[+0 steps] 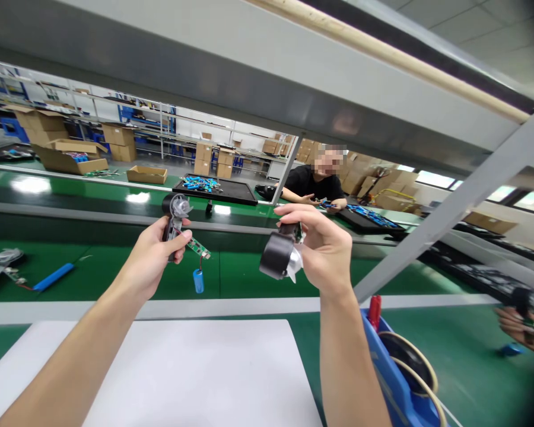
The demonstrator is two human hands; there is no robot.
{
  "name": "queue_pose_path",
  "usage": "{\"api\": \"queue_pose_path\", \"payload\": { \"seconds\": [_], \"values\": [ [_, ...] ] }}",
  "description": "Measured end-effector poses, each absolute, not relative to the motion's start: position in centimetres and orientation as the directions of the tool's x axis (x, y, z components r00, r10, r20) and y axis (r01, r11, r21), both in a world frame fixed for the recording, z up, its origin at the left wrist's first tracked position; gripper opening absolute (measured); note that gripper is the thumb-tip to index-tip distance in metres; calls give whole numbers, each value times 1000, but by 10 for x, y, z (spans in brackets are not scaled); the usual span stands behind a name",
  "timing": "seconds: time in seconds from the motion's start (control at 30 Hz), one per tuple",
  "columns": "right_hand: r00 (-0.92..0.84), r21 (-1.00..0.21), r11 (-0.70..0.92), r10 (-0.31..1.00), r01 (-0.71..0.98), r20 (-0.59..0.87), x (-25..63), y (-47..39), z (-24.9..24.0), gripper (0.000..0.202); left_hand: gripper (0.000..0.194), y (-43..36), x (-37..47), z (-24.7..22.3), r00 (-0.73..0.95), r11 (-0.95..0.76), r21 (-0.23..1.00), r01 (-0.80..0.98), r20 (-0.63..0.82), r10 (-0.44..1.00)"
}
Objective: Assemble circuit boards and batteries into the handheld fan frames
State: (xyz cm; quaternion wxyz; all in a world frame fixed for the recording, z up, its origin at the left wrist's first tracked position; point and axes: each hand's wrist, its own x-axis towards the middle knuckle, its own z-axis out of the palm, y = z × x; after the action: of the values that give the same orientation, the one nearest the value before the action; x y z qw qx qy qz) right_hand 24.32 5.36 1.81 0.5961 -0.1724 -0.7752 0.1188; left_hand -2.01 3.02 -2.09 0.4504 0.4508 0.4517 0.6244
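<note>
My left hand is closed around a small black fan unit with a clear impeller. A green circuit board sticks out from it to the right, and a blue battery cell hangs below on short wires. My right hand grips a second black fan unit, its round housing turned to the left and a pale impeller showing beside my palm. Both units are held up over the green surface, apart from each other. A white sheet lies below my forearms.
At left lie another fan part and a blue cell. A blue bin stands at lower right. Across the line are trays of blue cells and a person. Another person's hand enters from the right; a slanted post crosses there.
</note>
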Motion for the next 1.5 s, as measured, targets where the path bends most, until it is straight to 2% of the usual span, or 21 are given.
{"api": "queue_pose_path", "payload": {
  "seconds": [0.2, 1.5],
  "values": [
    [-248, -393, 917, 398, 69, 884, 242, 50, 19, 19, 42, 30, -20, -20, -187, -188, 970, -154, 158, 969],
    [-239, -436, 899, 433, 43, 869, 242, 51, 18, 19, 41, 31, -21, -22, -172, -188, 972, -141, 163, 971]
  ]
}}
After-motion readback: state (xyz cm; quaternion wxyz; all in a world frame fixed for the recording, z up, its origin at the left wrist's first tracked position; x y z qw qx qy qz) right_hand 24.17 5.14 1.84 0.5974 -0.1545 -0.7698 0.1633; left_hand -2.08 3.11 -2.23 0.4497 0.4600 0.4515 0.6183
